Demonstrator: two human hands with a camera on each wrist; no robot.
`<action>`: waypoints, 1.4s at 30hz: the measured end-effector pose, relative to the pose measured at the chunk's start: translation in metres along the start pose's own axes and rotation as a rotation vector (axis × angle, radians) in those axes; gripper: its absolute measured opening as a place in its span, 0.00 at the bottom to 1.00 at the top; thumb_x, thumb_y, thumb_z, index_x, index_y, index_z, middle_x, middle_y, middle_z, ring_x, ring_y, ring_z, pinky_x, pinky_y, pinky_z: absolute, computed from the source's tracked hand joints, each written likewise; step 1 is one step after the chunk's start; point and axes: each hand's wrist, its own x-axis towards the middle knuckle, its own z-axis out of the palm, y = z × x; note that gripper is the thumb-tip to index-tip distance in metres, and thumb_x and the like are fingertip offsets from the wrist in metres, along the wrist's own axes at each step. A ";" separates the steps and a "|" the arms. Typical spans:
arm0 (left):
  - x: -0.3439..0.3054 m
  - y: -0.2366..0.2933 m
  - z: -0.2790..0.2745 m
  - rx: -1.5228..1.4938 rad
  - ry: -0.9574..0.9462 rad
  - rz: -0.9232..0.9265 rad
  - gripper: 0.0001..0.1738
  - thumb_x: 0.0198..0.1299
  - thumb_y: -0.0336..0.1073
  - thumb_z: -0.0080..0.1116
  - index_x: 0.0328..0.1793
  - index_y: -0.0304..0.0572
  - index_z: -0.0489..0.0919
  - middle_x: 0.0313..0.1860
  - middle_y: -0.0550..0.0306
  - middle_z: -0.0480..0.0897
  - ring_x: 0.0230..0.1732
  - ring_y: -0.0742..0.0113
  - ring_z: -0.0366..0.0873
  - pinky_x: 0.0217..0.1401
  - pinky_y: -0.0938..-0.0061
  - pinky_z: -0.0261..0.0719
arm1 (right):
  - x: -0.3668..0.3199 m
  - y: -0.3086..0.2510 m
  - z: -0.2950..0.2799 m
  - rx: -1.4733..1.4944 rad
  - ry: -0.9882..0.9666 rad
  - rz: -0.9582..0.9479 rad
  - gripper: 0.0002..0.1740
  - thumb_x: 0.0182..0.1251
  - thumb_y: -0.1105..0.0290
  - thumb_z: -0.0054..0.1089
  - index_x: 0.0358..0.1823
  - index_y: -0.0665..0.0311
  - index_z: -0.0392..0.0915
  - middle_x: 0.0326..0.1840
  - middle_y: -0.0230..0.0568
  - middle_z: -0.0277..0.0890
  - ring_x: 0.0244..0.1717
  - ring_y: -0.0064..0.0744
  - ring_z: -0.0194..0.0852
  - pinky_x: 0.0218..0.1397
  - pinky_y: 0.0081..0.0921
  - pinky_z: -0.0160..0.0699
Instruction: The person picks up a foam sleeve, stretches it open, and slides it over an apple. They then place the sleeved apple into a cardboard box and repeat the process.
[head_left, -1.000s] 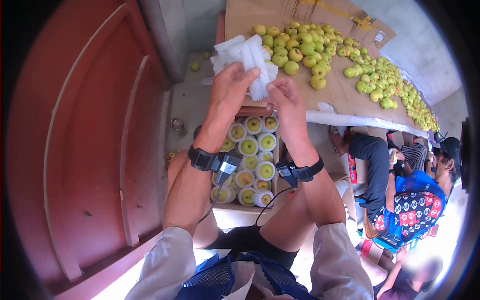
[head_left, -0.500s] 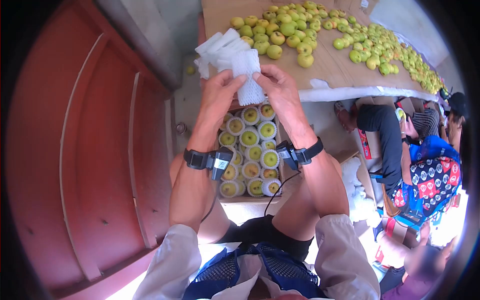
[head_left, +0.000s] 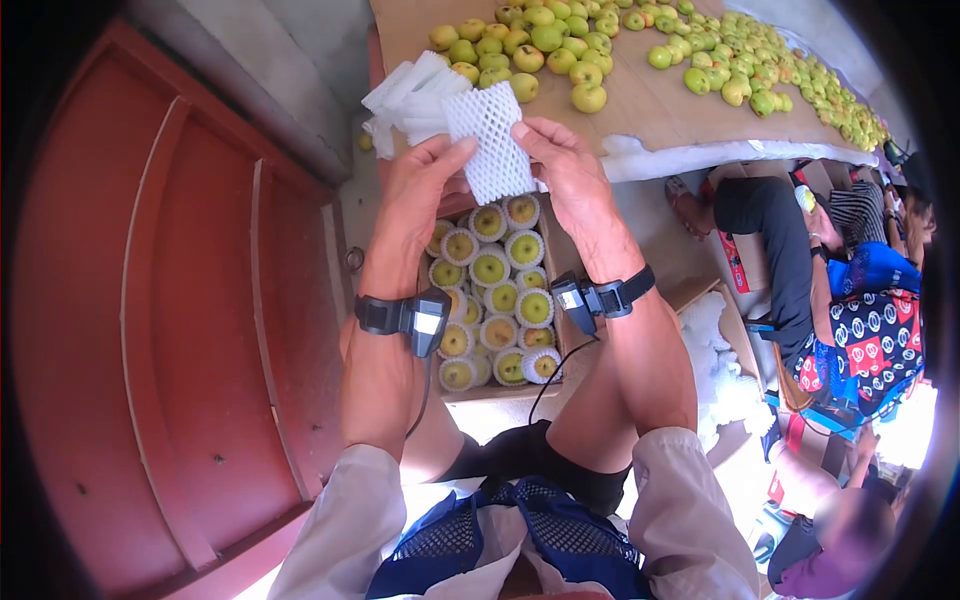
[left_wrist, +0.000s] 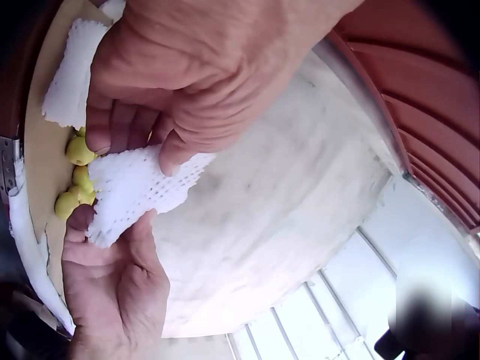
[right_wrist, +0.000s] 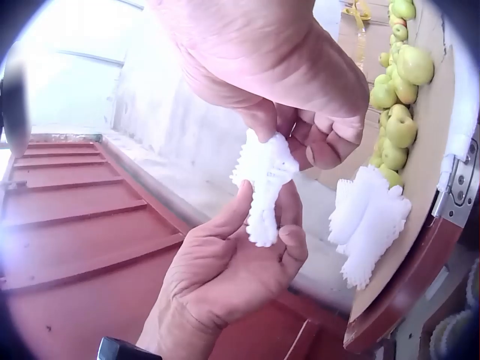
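**Two hands holding a foam net sleeve above a packed carton.** We judge the main risk to be a tear or a drop. The foam net sleeve [head_left: 488, 140] is held only by its two side edges. An uneven pull from either thumb could rip the thin mesh. A loosened pinch could let it fall among the wrapped fruit [head_left: 498, 270] in the carton [head_left: 500, 393] below.

The left hand [head_left: 420, 190] pinches the sleeve's left edge between thumb and curled fingers. The right hand [head_left: 572, 175] pinches the right edge in the same way, thumb in front and fingers folded behind. Neither hand is spread, and both close on the mesh.

The sleeve hangs upright between the hands, in front of the chest and above the carton between the knees. Spare sleeves [head_left: 405, 90] lie just behind the left hand, though we cannot tell whether it touches them. Loose green fruit [head_left: 560, 55] rests on the cardboard sheet [head_left: 650, 108] beyond.
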 end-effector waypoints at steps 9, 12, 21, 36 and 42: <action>-0.010 0.009 0.003 0.101 0.012 0.023 0.14 0.67 0.36 0.68 0.54 0.37 0.86 0.44 0.63 0.87 0.41 0.76 0.81 0.50 0.77 0.82 | -0.005 -0.005 0.000 0.041 0.021 -0.027 0.19 0.75 0.63 0.64 0.58 0.68 0.82 0.47 0.32 0.84 0.43 0.21 0.77 0.51 0.20 0.73; -0.012 0.010 0.004 0.147 0.028 0.025 0.13 0.66 0.35 0.69 0.53 0.37 0.86 0.43 0.64 0.87 0.39 0.78 0.80 0.48 0.78 0.81 | -0.005 -0.008 -0.001 0.018 0.022 -0.026 0.19 0.75 0.63 0.64 0.59 0.69 0.81 0.49 0.33 0.84 0.45 0.21 0.78 0.51 0.20 0.73; -0.015 0.004 0.003 0.334 0.293 0.446 0.13 0.63 0.31 0.67 0.52 0.34 0.86 0.40 0.59 0.88 0.39 0.74 0.81 0.47 0.76 0.79 | -0.012 -0.001 0.020 -0.534 0.299 -0.418 0.19 0.74 0.60 0.63 0.51 0.72 0.80 0.43 0.36 0.83 0.46 0.26 0.80 0.49 0.24 0.76; -0.052 0.009 0.024 0.801 0.297 0.817 0.16 0.60 0.19 0.59 0.52 0.40 0.87 0.48 0.55 0.88 0.49 0.66 0.84 0.54 0.75 0.78 | -0.047 -0.009 0.016 0.110 -0.103 -0.024 0.21 0.77 0.52 0.54 0.54 0.63 0.76 0.48 0.38 0.79 0.46 0.31 0.81 0.39 0.27 0.71; -0.065 0.003 0.032 0.850 0.221 1.015 0.17 0.60 0.18 0.56 0.52 0.40 0.87 0.51 0.54 0.87 0.52 0.60 0.85 0.57 0.72 0.79 | -0.058 -0.002 0.004 0.154 -0.048 -0.039 0.17 0.74 0.66 0.50 0.58 0.67 0.75 0.50 0.40 0.81 0.45 0.31 0.81 0.40 0.28 0.75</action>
